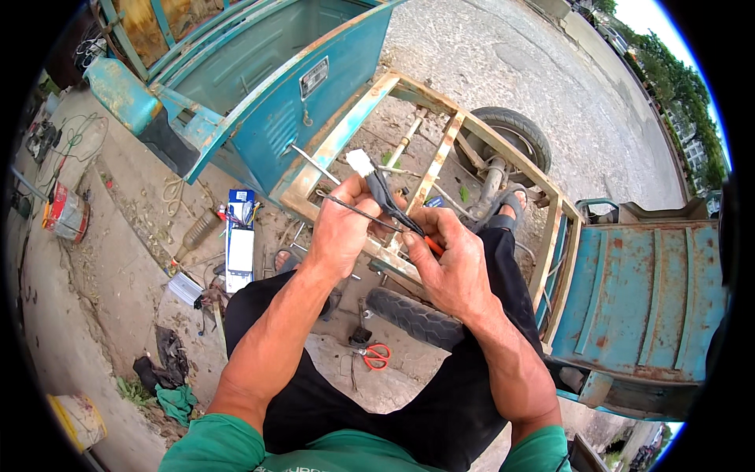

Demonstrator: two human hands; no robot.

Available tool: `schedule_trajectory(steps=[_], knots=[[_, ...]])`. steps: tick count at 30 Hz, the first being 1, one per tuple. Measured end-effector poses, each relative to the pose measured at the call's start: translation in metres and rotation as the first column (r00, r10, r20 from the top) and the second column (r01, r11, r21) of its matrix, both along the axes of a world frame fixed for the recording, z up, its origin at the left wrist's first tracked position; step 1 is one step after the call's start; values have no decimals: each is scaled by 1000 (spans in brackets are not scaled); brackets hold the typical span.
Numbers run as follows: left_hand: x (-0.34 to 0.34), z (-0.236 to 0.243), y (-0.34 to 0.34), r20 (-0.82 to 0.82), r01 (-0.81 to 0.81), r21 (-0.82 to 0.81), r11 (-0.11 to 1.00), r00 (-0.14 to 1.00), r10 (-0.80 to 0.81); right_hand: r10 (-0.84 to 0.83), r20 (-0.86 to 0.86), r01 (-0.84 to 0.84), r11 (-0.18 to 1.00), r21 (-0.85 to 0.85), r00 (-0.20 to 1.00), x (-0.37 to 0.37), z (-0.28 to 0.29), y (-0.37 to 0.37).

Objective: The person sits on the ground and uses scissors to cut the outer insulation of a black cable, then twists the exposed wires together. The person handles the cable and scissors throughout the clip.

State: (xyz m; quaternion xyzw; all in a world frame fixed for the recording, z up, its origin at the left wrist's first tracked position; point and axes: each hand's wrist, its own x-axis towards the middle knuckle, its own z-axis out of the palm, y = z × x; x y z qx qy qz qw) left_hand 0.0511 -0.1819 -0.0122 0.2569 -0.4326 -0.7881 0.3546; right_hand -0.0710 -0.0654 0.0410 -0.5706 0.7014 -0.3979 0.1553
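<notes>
Holding wire bundle (381, 191) above rusty frame (443, 154), forearms (271, 338) angled inward, hands nearly meeting. Left hand (340, 228) curled tight near white plug (361, 162), right hand (454, 263) kinda pinching lower down.

Head-worn fisheye view, close, steeply downward

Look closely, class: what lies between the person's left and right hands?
Black wires bridge the gap between the left hand and the right hand, as the head view shows.
</notes>
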Motion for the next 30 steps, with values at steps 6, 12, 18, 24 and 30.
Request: schedule_trajectory(steps=[6,12,18,24,30], knots=[[14,-6,-2,-113,7,72,997,994,1,-92,239,65,991,117,967,7,7,0],[20,0,3,-253,81,162,983,967,-38,-41,96,37,999,38,995,13,8,1],[20,0,5,-358,204,25,979,916,-182,-61,59,60,998,15,996,12,14,2],[21,-3,5,-368,261,74,962,904,-217,-26,26,26,1000,-15,999,12,10,6],[19,1,9,-290,182,48,982,944,-161,-99,370,24,979,202,924,8,13,12]])
